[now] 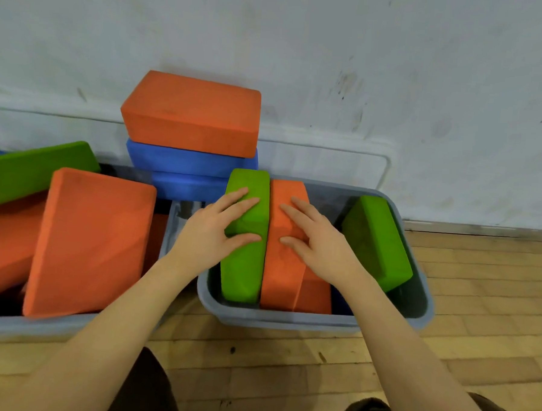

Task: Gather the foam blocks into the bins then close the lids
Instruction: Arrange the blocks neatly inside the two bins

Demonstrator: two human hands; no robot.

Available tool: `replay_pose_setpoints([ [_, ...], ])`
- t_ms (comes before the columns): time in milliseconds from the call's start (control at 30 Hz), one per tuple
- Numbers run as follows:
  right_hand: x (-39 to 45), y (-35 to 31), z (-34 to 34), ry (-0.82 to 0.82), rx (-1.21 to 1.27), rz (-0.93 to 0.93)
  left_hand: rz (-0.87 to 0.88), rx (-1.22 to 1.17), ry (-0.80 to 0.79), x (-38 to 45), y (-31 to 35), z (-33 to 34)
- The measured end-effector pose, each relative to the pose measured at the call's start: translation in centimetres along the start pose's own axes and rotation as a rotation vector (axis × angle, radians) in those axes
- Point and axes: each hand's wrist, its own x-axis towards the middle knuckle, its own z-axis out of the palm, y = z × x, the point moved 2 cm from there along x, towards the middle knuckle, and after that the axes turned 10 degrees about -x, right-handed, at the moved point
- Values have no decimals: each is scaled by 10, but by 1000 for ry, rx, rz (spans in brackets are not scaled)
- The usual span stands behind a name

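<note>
Against the white wall (pixel 397 54), on a wood-plank floor (pixel 478 294), sits the right-hand grey bin (pixel 288 321), taken as landmark for all entries below.

Contents of that bin: one green foam block (pixel 244 266) standing on edge, touching an orange foam block (pixel 283 269) on its right, also on edge; a second orange piece low behind it; a second green block (pixel 377 242) leaning tilted against the bin's right wall, apart from the pair.

Left of the bin: a second grey bin (pixel 21 327) holding a large orange block (pixel 88 243) propped at a slant, a long green block (pixel 29 170) and more orange beneath. Behind the landmark bin's far-left corner: a stack with an orange block (pixel 193 113) atop two blue blocks (pixel 187 163), not yet binned. Translucent lids (pixel 344 165) appear to lean on the wall behind both bins.

Grips: left hand (pixel 212 230) lies with fingers spread and nearly straight on the green block's top edge, thumb on its side face; right hand (pixel 315 236) likewise flat and spread on the orange block. Neither grip curls round anything; both press.

Step in hand, as judged: seating the upright pair. Best done by pushing both blocks down evenly and snug to the left wall, keeping them below the rim so the lid can shut, and leaving room for the leaning green block to be laid straight.
</note>
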Motion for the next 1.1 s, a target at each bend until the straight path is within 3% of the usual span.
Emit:
replay_pose_setpoints([
  [167, -23, 6, 40, 119, 126, -13, 124, 160, -60, -51, -13, 29],
  [400, -59, 23, 94, -7, 202, 21, 21, 114, -151, -75, -22, 50],
  [667, -39, 31, 88, 84, 4, 117, -72, 321, -123, -66, -20, 58],
  [800, -15, 40, 95, 56, 14, 189, -304, 266, -84, -40, -13, 63],
  [900, 3, 45, 99, 5, -40, 166, -490, 328, -194, -20, -21, 77],
  [1000, 4, 49, 109, -21, 164, 144, -529, 273, -204, -20, -26, 84],
  [1100, 0, 49, 115, 87, 371, 133, -523, 249, -122, -23, -23, 80],
])
